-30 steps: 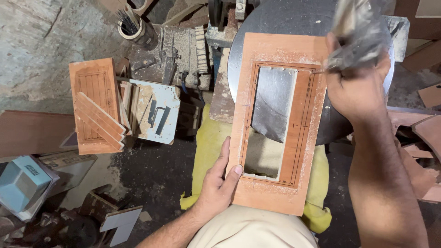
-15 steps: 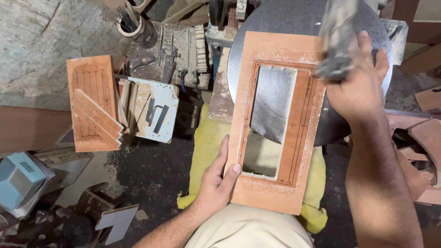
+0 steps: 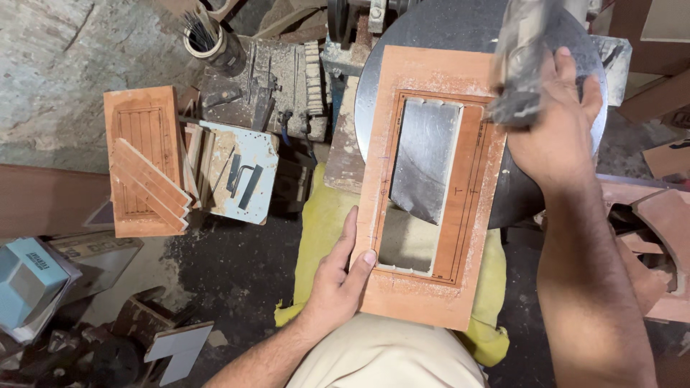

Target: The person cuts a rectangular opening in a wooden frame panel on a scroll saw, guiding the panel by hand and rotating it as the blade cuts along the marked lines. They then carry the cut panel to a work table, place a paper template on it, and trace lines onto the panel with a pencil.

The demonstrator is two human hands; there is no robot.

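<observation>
A reddish-brown wooden board (image 3: pixel 402 294) with a long rectangular cut-out lies on a round grey metal table (image 3: pixel 438 29) and over a yellow cloth (image 3: pixel 320 223) on my lap. Sawdust covers its edges. My left hand (image 3: pixel 338 276) presses the board's lower left edge, thumb on top. My right hand (image 3: pixel 557 126) is raised over the board's upper right corner, gripping a blurred grey tool (image 3: pixel 521 65) that points down at the board.
A grooved wooden panel with loose strips (image 3: pixel 144 162) lies at left beside a pale blue metal plate (image 3: pixel 244 172). A tin of rods (image 3: pixel 208 36) stands at the back. Curved wooden offcuts (image 3: pixel 654 237) lie at right, a pale blue box (image 3: pixel 29 276) at lower left.
My right hand with the tool has moved left and slightly down, towards the board's upper right corner. The left hand and the board have stayed put.
</observation>
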